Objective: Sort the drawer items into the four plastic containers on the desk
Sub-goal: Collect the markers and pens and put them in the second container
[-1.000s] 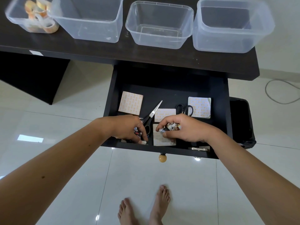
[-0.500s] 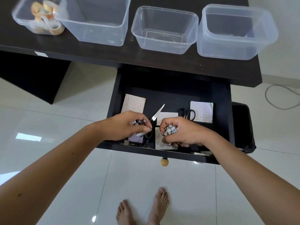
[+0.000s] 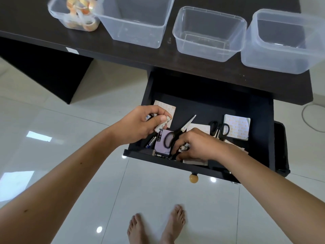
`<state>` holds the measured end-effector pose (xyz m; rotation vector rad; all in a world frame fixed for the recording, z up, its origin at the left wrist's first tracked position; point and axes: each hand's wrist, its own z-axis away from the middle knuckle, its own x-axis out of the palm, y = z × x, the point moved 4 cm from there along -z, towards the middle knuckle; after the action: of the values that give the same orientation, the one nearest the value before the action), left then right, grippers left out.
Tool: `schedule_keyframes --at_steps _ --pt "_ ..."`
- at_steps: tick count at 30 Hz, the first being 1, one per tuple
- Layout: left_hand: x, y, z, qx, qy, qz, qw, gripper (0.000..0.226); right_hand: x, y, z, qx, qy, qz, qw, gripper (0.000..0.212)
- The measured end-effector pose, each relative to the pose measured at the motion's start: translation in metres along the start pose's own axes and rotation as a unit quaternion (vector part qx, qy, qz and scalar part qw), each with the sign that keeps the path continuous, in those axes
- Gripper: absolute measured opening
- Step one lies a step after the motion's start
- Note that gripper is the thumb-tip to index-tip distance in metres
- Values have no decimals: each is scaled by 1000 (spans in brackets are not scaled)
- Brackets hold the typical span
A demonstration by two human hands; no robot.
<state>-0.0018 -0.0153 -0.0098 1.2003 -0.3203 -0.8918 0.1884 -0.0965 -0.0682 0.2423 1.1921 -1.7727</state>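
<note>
- Drawer (image 3: 260, 110): matte black, pulled open under the dark desk (image 3: 44, 32); round amber knob (image 3: 193, 178) on its front edge.
- Four clear plastic containers in a row on the desk: far-left small tub (image 3: 58, 16) holding glossy tape rolls (image 3: 80, 13); tall square tub (image 3: 137, 22), low rectangular tub (image 3: 209, 34) and rounded tub (image 3: 283, 41) hold nothing visible.
- Sticky-note pads, square, pale with orange dots: one (image 3: 171, 109) behind the left hand, one (image 3: 237, 126) at the drawer's right.
- Scissors, black handles: one pair (image 3: 177, 134) with steel blades angled up-right; a second pair (image 3: 219, 128) lying against the right pad.
- Loose batteries (image 3: 151, 142): small cylinders at the drawer's front left, beside a lilac card (image 3: 162, 146).
- Left hand (image 3: 140, 125): raised above the drawer's left side, fingers curled tight around several batteries.
- Right hand (image 3: 195, 147): palm down, low in the drawer front, fingers closed on a cluster of batteries.
</note>
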Motion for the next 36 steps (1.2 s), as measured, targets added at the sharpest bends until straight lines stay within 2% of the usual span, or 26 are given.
schedule_keyframes --at_steps 4,9,14,21,24,27,31,36 --pt "1 2 1 5 10 -48 999 20 5 -8 -3 -54 14 86 995 24" --pt "3 3 3 5 8 -59 998 22 7 -11 -2 -85 17 118 989 17" --pt "3 2 1 -36 22 -43 998 11 -8 1 10 -38 60 -17 997 15" --pt "10 4 -7 -78 14 -82 993 14 -17 21 33 18 111 -188 976 22" --pt "16 4 -8 -71 47 -122 989 17 -21 25 40 10 106 -224 969 29" --pt "22 2 -6 -71 97 -108 987 17 -20 29 43 27 111 -282 953 27" --pt "38 -1 -2 -78 90 -74 990 5 -21 32 45 34 118 -345 931 22" --pt "43 -10 -5 -119 90 -131 980 14 -23 34 49 41 128 -375 917 25"
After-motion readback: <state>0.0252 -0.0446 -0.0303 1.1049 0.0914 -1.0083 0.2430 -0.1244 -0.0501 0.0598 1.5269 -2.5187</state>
